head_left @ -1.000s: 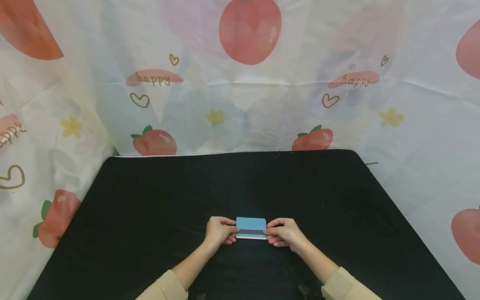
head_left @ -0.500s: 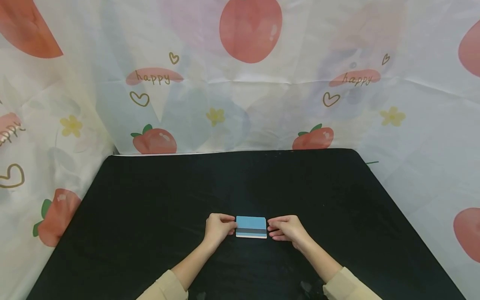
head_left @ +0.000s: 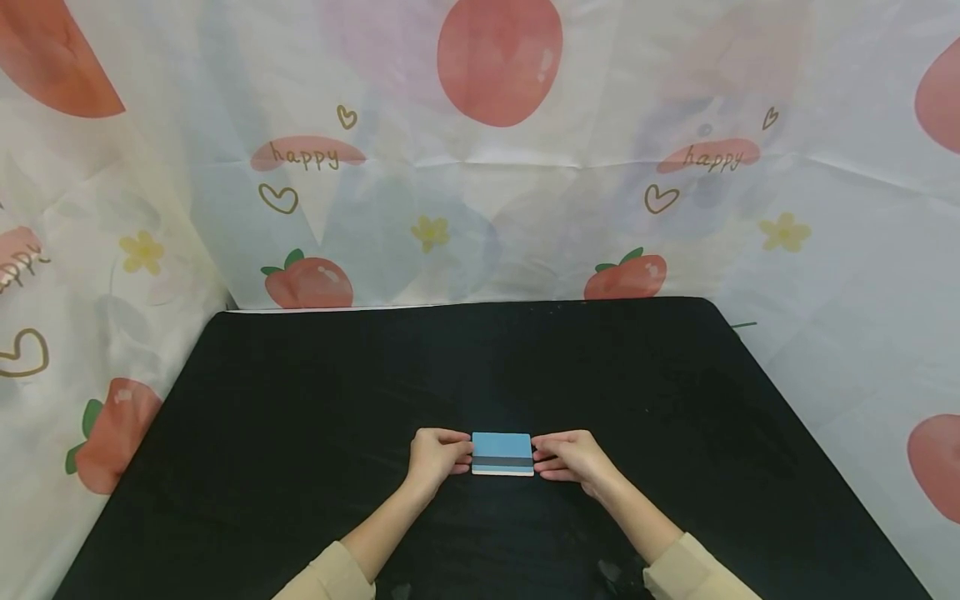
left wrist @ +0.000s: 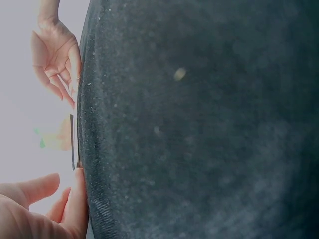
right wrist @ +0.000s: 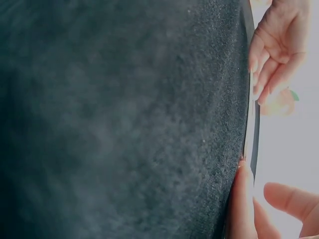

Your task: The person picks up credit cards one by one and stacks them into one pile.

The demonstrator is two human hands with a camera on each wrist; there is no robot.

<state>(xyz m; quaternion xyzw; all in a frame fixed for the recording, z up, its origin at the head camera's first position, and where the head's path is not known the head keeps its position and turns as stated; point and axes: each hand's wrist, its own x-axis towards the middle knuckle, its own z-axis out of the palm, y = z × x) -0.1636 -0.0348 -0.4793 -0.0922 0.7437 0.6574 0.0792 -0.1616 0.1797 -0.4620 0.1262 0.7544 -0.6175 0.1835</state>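
A small light blue card (head_left: 502,445) with a dark grey stripe and a pale near edge lies flat on the black table in the head view. My left hand (head_left: 433,457) is at its left side, fingertips right at the edge. From the right, my right hand (head_left: 576,458) meets the opposite edge with its fingertips. In the left wrist view the card (left wrist: 76,139) appears edge-on as a thin strip, and the left thumb (left wrist: 42,188) stands apart from it. The right wrist view likewise has the right thumb (right wrist: 286,198) raised away from the card (right wrist: 250,119).
The black-covered table (head_left: 337,375) reaches back to a hanging white cloth (head_left: 510,217) printed with fruit, hearts and flowers. Small dark objects (head_left: 611,575) lie at the near edge, between the beige sleeves.
Both thumbs have come off the card's side edges, where they held it a second ago. The right hand drew back a little, then its fingertips came in to the edge again.
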